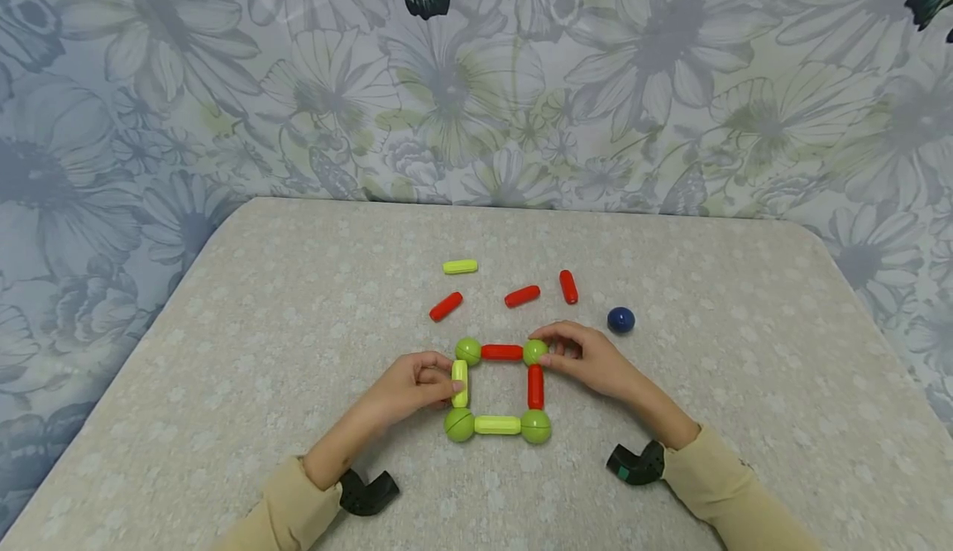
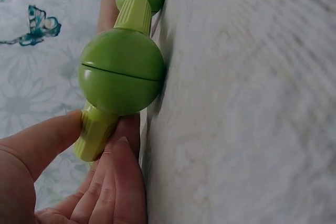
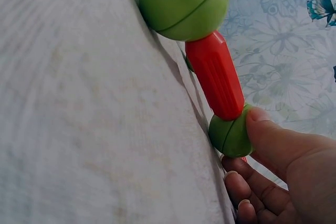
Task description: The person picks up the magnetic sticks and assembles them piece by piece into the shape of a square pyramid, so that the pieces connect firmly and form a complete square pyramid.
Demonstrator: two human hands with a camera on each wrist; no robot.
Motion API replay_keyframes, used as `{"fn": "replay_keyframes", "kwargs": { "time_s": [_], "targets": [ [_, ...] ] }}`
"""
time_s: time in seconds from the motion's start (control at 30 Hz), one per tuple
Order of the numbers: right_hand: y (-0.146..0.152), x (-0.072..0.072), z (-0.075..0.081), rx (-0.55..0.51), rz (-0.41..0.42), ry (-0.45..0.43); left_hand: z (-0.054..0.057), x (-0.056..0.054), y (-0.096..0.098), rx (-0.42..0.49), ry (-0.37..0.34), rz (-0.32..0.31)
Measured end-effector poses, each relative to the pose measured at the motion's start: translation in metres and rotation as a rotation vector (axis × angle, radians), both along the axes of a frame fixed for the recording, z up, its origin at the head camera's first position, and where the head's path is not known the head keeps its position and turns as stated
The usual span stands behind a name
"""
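A square frame of green balls joined by rods lies on the table. Its left side is a yellow-green rod [image 1: 460, 384], which my left hand [image 1: 409, 385] pinches between thumb and fingers. My right hand [image 1: 588, 358] pinches the far right green ball [image 3: 231, 132]. Red rods form the far side [image 1: 502, 352] and the right side [image 3: 214, 74]; another yellow-green rod [image 1: 497, 425] makes the near side. The near left ball [image 2: 122, 72] joins two yellow-green rods. At the far left corner, a ball [image 1: 468, 351] sits by the held rod's end; whether they are joined I cannot tell.
Beyond the frame lie a loose yellow-green rod [image 1: 460, 266] and three red rods [image 1: 446, 306], one of them [image 1: 569, 286] farther right. A dark blue ball [image 1: 621, 320] rests beyond my right hand. The cloth-covered table [image 1: 223, 352] meets a flower-patterned curtain [image 1: 476, 96] at its back edge.
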State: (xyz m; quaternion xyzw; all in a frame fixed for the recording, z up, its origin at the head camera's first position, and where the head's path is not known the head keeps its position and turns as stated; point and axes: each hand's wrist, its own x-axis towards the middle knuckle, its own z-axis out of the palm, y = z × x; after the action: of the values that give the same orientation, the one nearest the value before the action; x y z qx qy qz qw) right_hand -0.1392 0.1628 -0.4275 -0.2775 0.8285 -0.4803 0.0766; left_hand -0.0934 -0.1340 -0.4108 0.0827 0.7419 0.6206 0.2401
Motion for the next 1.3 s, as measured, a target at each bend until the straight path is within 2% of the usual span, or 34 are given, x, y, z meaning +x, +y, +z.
{"fn": "replay_keyframes", "kwargs": {
  "time_s": [0.4, 0.67, 0.87, 0.9, 1.0, 1.13, 1.23, 1.3],
  "targets": [
    [0.000, 0.001, 0.002, -0.004, 0.005, 0.015, 0.000, -0.003, 0.005, -0.043, -0.051, 0.023],
    [0.000, 0.001, 0.002, -0.008, 0.008, 0.004, -0.002, -0.005, 0.007, -0.085, -0.006, 0.016],
    [-0.008, 0.012, 0.031, -0.005, 0.006, -0.010, 0.000, -0.009, 0.006, -0.146, 0.088, 0.004],
    [-0.009, 0.015, 0.036, -0.010, 0.009, -0.010, 0.001, -0.012, 0.005, -0.159, 0.116, -0.004],
    [-0.009, 0.014, 0.036, -0.018, 0.012, 0.000, 0.007, -0.022, 0.000, -0.227, 0.238, 0.000],
    [-0.009, 0.015, 0.036, -0.011, 0.009, 0.000, 0.015, -0.045, -0.006, -0.329, 0.388, 0.096],
    [-0.009, 0.015, 0.037, -0.005, 0.006, -0.014, 0.016, -0.065, -0.009, -0.391, 0.439, 0.139],
    [-0.010, 0.015, 0.036, -0.005, 0.007, -0.021, 0.015, -0.076, -0.010, -0.435, 0.437, 0.130]
  ]
}}
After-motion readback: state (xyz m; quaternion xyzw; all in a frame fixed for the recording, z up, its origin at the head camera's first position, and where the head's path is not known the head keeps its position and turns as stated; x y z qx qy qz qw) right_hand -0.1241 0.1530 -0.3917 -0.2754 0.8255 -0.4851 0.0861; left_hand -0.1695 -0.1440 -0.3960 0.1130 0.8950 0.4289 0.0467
